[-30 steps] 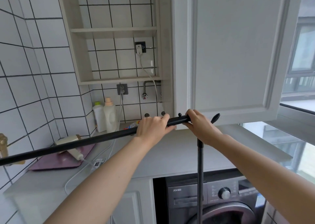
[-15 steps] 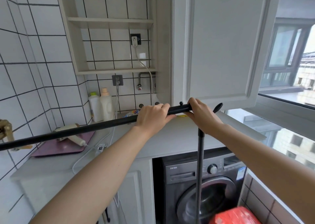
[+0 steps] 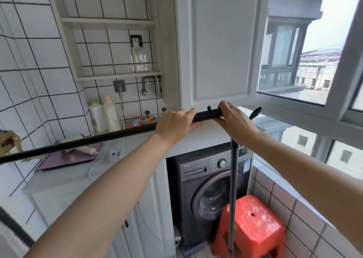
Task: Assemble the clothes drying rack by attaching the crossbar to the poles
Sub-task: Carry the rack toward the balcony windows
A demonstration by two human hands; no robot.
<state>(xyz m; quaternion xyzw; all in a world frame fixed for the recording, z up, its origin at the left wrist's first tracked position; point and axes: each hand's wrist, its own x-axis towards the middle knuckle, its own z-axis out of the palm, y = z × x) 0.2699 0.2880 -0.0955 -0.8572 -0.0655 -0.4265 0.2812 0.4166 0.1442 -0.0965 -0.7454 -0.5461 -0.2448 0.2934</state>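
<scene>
Hands grip a black crossbar (image 3: 98, 139) at chest height. The left hand (image 3: 174, 125) curls over the bar from above, fingers wrapped around it. Just beside it, the right hand (image 3: 234, 123) closes over the bar's end where it meets the top of an upright black pole (image 3: 232, 195). The bar runs down and left past the tiled wall. Behind stand a grey washing machine (image 3: 204, 191), a red stool (image 3: 253, 224) and a white countertop (image 3: 66, 177)

Cabinet door (image 3: 220, 51) close behind crossbar (image 3: 78, 143)
</scene>
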